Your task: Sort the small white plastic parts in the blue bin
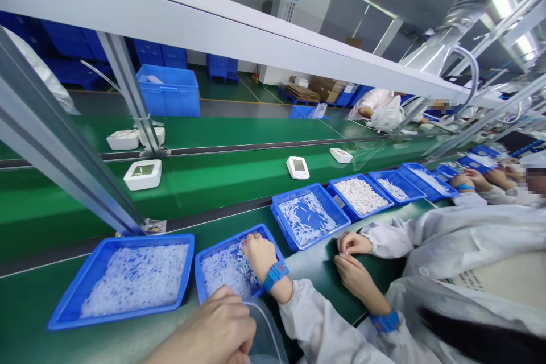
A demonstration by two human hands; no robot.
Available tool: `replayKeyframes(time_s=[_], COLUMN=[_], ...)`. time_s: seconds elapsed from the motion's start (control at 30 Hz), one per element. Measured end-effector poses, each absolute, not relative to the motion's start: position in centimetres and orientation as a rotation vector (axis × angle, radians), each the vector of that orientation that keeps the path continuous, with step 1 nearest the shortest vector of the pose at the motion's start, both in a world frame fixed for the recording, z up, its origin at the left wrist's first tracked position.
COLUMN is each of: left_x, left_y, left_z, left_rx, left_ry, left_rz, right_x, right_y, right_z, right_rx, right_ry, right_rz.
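Observation:
My left hand (pixel 213 330) sits at the bottom edge, closed in a fist on the rim of a clear plastic bag (pixel 264 335). My right hand (pixel 259 255), with a blue wrist strap and a white sleeve, reaches into a small blue tray (pixel 200 273) of small white parts. Its fingers curl down into the pile at the tray's far edge. A larger blue tray (pixel 85 278) of the same parts lies to the left.
A co-worker in white sits close on my right, both hands (pixel 354 261) on the green bench by another blue tray (pixel 281 205). More trays and workers follow beyond. White devices (pixel 143 173) (pixel 297 167) ride the green conveyor. A slanted metal post (pixel 63 153) stands at left.

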State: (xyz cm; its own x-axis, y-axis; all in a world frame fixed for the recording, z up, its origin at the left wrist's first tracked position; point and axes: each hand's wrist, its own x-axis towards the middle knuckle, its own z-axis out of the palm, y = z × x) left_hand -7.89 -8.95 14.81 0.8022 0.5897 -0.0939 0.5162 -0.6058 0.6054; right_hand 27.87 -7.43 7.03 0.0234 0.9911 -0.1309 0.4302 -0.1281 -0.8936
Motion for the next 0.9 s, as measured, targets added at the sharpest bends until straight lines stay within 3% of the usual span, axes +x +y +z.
replayKeyframes(time_s=[0.33, 0.53, 0.9], left_x=[-8.2, -9.0, -9.3], left_y=[-9.4, -9.6, -9.9], left_z=[15.2, 15.4, 15.7], left_rx=[2.422, 2.434, 2.447], left_ry=[0.828, 0.744, 0.734], left_rz=[0.123, 0.104, 0.098], right_x=[31.5, 31.5, 13.7], right_y=[-7.3, -7.8, -2.4], right_z=[1.7, 1.6, 2.2], right_rx=[-1.635, -1.619, -1.51], right_ry=[-1.64, -1.682, -1.731], right_rz=[0.852, 0.768, 0.77])
